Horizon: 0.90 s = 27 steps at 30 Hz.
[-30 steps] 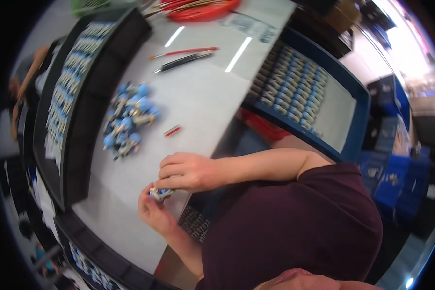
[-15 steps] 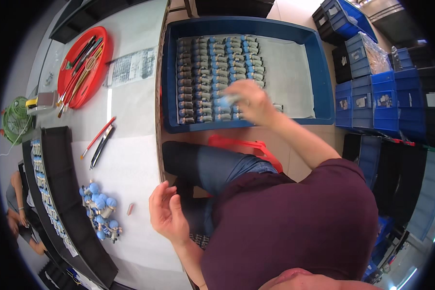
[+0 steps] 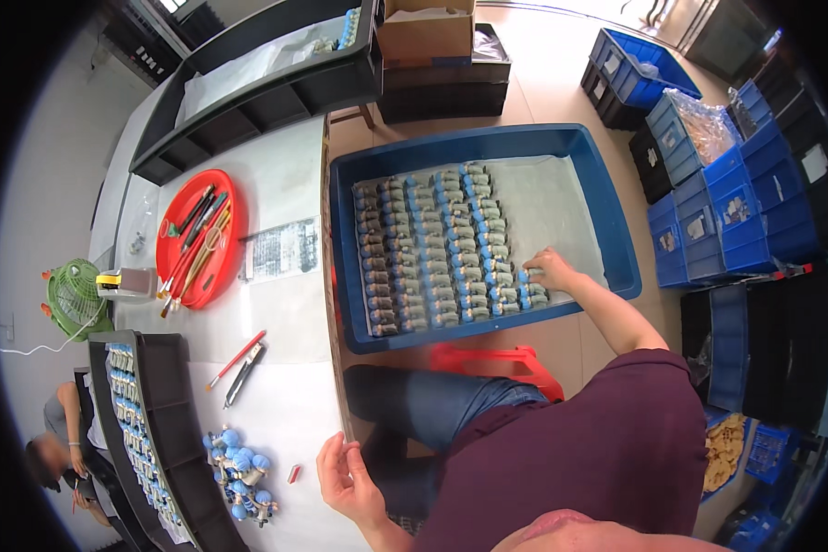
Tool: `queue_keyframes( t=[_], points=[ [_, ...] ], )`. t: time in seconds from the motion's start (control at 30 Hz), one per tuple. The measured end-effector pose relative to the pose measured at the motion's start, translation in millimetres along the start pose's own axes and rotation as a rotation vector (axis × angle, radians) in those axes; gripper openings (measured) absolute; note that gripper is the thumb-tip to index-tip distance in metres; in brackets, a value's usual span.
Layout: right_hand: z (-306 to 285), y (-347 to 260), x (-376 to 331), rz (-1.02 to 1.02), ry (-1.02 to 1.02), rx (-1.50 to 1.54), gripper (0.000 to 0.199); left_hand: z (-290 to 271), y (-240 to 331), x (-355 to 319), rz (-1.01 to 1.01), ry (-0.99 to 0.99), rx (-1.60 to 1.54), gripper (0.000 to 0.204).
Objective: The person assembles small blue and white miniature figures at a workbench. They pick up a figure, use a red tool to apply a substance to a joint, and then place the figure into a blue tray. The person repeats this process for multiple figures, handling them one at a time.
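My right hand (image 3: 554, 270) reaches into a large blue plastic crate (image 3: 488, 337). Its fingers close on a small blue-and-grey figurine (image 3: 529, 278) at the top of a short row near the crate's front right; the fingers partly cover it. Several longer rows of like figurines (image 3: 423, 248) lie side by side on the white lining to the left. My left hand (image 3: 350, 486) hovers by the table's edge, palm up with loosely bent fingers apart, holding nothing. Beyond it on the table is a loose heap of blue-headed figurines (image 3: 239, 474).
On the white table (image 3: 285, 322) lie a red tray (image 3: 230, 189) of brushes and tools, a red paintbrush (image 3: 239, 357), a black tool (image 3: 244, 375) and a green fan (image 3: 74, 299). Black crates (image 3: 267, 106) stand behind. Blue bins (image 3: 736, 212) are stacked at right. Another person (image 3: 74, 437) works at far left.
My right hand has moved right, from above the middle rows to the short row at the front right. The whole view has shifted; my left hand keeps its loose pose.
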State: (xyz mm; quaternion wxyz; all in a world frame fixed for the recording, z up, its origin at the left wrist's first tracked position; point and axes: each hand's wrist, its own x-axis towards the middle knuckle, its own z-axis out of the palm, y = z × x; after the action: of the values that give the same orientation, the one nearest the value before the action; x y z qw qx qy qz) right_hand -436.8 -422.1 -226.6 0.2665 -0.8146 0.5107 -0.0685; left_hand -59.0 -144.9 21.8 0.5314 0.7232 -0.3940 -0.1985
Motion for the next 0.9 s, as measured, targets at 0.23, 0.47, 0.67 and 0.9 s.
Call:
queue_keyframes(
  t=[0.23, 0.47, 0.67, 0.9],
  points=[
    [-6.3, -11.4, -0.3, 0.107, -0.159, 0.060, 0.035, -8.5, 1.7, -9.3, 0.031, 0.029, -0.002, 0.023],
    [-23.4, -32.0, 10.7, 0.074, -0.134, -0.247, 0.045, -40.9, 2.8, -20.9, 0.053, 0.101, 0.212, 0.020],
    [-40.5, -159.7, 36.9, -0.172, 0.422, 0.320, 0.041, -94.8, -4.8, -29.7, 0.023, 0.293, 0.288, 0.017],
    [-7.5, -374.7, 0.4, -0.720, 0.033, 0.916, 0.032, -123.0, -6.8, -50.5, 0.114, 0.196, 0.506, 0.024]
  ],
)
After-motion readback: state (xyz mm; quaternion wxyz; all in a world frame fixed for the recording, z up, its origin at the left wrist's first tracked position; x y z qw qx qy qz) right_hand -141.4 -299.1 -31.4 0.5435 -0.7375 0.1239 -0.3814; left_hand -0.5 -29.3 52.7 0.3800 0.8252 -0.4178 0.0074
